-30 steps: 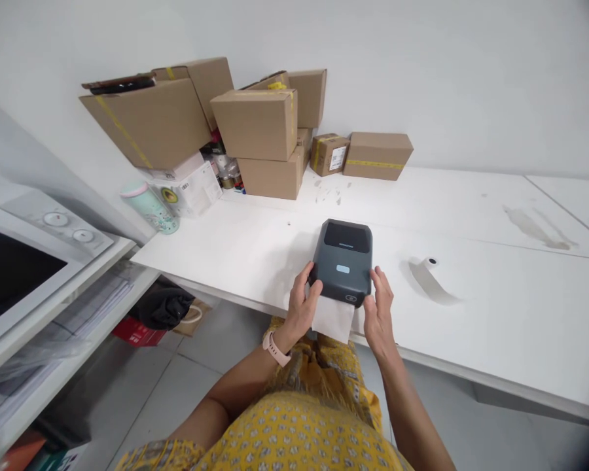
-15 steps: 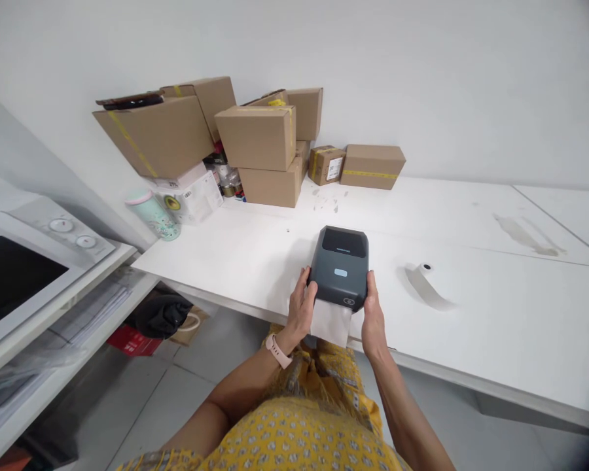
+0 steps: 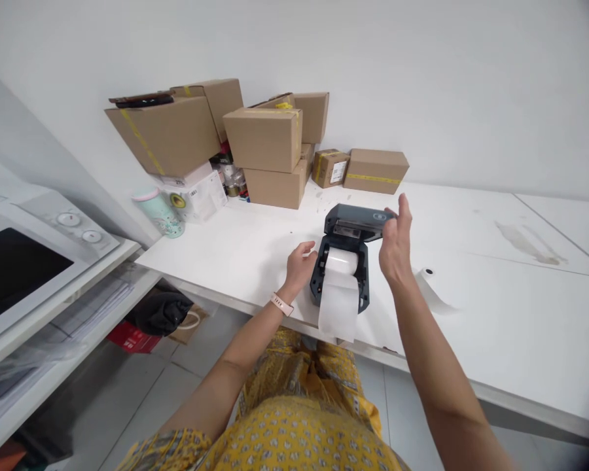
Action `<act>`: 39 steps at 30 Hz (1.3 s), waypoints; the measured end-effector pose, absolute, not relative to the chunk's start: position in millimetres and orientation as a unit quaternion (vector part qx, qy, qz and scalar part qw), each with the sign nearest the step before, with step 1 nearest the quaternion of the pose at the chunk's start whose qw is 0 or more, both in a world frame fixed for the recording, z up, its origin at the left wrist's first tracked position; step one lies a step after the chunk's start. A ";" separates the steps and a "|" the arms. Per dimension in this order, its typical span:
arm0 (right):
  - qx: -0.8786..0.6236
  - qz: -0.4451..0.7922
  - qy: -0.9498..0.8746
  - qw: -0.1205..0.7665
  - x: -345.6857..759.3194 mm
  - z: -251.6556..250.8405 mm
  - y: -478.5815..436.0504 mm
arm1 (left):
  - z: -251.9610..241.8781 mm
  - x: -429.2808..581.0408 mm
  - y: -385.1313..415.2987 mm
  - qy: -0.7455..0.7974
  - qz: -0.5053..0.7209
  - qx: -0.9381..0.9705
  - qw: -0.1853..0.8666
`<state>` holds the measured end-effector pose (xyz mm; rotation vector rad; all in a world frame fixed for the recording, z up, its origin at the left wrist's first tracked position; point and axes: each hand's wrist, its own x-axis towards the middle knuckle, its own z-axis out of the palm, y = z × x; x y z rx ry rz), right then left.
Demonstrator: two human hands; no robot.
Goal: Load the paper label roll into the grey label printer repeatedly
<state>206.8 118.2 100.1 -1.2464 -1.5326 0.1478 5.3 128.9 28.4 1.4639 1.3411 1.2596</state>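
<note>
A dark grey label printer (image 3: 315,294) stands near the table's front edge with its lid (image 3: 356,217) raised. Inside sits a white paper roll (image 3: 342,260), and a strip of paper (image 3: 338,307) hangs out over the front. My right hand (image 3: 395,245) grips the lid's right edge, its fingertips pointing up and partly hidden behind the lid. My left hand (image 3: 302,267) is at the printer's left side, fingers stretched toward the casing; whether they touch it is hard to tell. A pink wristband (image 3: 281,304) is on the left wrist.
A second paper roll (image 3: 434,288) lies partly unrolled right of the printer, beside my right forearm. Several cardboard boxes (image 3: 275,190) are stacked at the back. A mint tumbler (image 3: 160,214) stands at the left, with a microwave (image 3: 44,242) on a separate shelf unit.
The printer's lid has swung up and back, baring the roll inside. My right hand rose with it from the right side. My left hand shifted up slightly and its fingers loosened.
</note>
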 end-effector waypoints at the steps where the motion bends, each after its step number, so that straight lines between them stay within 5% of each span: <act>1: -0.528 0.047 -0.648 0.546 208.7 106.9 129.1 | 23.8 5.3 132.3 0.545 0.464 0.586 0.379; 11: -0.591 0.030 -0.635 0.496 227.5 145.8 192.7 | 33.4 12.9 152.4 0.624 0.178 0.710 0.274; 16: -0.536 -0.077 -0.670 0.507 214.6 114.6 154.9 | 44.9 14.2 164.6 0.596 0.073 0.766 0.230; 22: -0.549 0.152 -0.807 0.154 216.4 51.6 159.1 | 42.8 17.5 167.9 0.576 0.057 0.787 0.214; 28: -0.552 0.186 -0.812 0.034 206.0 46.3 187.1 | 38.5 16.5 166.5 0.580 0.066 0.782 0.220; 33: -0.526 0.211 -0.824 0.030 204.7 69.6 179.9 | 38.1 14.2 165.1 0.581 0.074 0.776 0.233; 39: -0.451 0.272 -0.825 0.205 259.2 126.6 124.5 | 37.7 12.9 164.1 0.585 0.071 0.777 0.224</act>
